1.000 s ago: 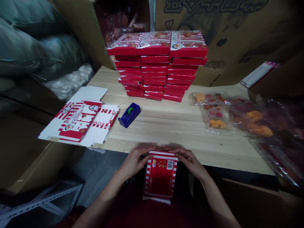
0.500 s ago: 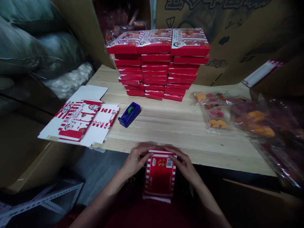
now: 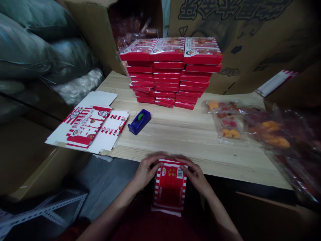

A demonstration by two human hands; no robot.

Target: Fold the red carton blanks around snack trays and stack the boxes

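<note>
A red and white cardboard box (image 3: 170,189) lies against my body at the table's front edge, its barcode side facing up. My left hand (image 3: 148,170) grips the box's far left corner, thumb on top and fingers behind. At the far right corner my right hand (image 3: 193,171) pinches it the same way, close to the barcode. The fingertips behind the far edge are partly hidden and a little blurred. A white flap shows at the box's near end.
Several red boxes are stacked in three columns (image 3: 167,75) at the back of the table (image 3: 175,134). A blue tape dispenser (image 3: 139,122) stands left of centre, beside flat printed cartons (image 3: 84,129). Plastic bags of toy food (image 3: 229,129) lie right. Grey sacks (image 3: 25,50) are piled left.
The camera view has shifted slightly, so the table and stack appear a little lower and further right. Both hands keep the same hold on the box.
</note>
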